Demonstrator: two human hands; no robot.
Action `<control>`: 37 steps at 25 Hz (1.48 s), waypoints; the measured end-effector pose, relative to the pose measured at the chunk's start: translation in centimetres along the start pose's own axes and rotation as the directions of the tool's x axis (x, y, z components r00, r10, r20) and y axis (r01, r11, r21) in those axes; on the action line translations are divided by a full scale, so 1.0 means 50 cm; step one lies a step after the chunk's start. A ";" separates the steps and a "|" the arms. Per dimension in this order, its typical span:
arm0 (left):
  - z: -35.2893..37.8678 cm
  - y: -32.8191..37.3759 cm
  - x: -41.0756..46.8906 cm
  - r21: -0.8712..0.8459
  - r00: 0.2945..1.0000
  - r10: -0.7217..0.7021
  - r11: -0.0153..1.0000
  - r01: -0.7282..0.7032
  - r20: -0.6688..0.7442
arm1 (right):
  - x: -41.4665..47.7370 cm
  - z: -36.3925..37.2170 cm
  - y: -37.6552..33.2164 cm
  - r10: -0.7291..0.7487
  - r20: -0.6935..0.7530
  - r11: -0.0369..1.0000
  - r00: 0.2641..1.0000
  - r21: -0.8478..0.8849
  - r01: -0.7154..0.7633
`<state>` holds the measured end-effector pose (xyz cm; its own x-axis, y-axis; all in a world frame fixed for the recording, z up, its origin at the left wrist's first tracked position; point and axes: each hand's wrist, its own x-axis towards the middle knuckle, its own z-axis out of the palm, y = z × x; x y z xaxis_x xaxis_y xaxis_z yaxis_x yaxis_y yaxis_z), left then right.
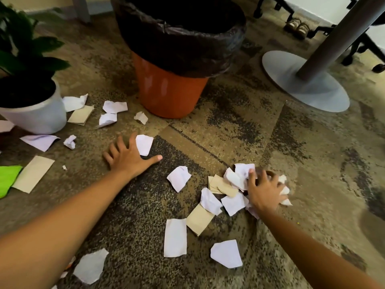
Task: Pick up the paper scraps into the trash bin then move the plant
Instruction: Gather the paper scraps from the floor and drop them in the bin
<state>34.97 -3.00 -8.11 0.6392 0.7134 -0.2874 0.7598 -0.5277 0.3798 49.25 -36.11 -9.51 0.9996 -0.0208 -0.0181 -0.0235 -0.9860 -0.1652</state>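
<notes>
While the left hand (129, 157) lies palm down on the carpet (270, 142) in front of the trash bin (168, 88), its fingers are spread wide and hold nothing. A white scrap (144, 144) sits in the fork between its thumb and first finger, touching the hand. The right hand (264, 190), in front of the bin and off to its right, is blurred, but its fingers curl down into a heap of scraps (233, 184), with crumpled white bits showing between them.

The bin is orange, stands upright on the carpet and is lined with a black bag (181, 49) folded over its rim. More paper scraps, white and tan, lie loose in front of the bin. Some are between the two hands, some are nearer the person than the heap, and several are just left of the bin's foot.

The plant (23, 44) stands left of the bin in a white pot (41, 115), with scraps touching or just beside the pot. A green sheet (7, 178) lies further left and nearer the person, partly under a tan slip. Right of the bin a round grey desk foot (308, 84) rests on the carpet, and a pair of sandals (296, 28) sits beyond it.
</notes>
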 end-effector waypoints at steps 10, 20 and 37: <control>0.053 0.047 -0.105 -0.115 0.878 0.477 0.875 -0.470 0.048 | -0.134 0.014 -0.074 -0.712 -0.088 0.694 0.697 0.064 0.717; 0.113 0.081 -0.226 0.062 0.749 0.629 0.756 -0.652 0.211 | 0.027 -0.021 0.009 0.145 0.001 0.986 0.989 -0.077 -0.145; 0.080 0.094 -0.265 -0.267 0.885 0.463 0.860 -0.435 0.049 | -0.057 -0.037 -0.191 -0.674 0.268 0.719 0.689 0.022 0.695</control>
<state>30.55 -16.77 -6.05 0.9233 0.3643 -0.1218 0.3435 -0.6409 0.6865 46.65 -26.95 -6.07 0.7005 0.6942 -0.1655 0.6771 -0.7198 -0.1533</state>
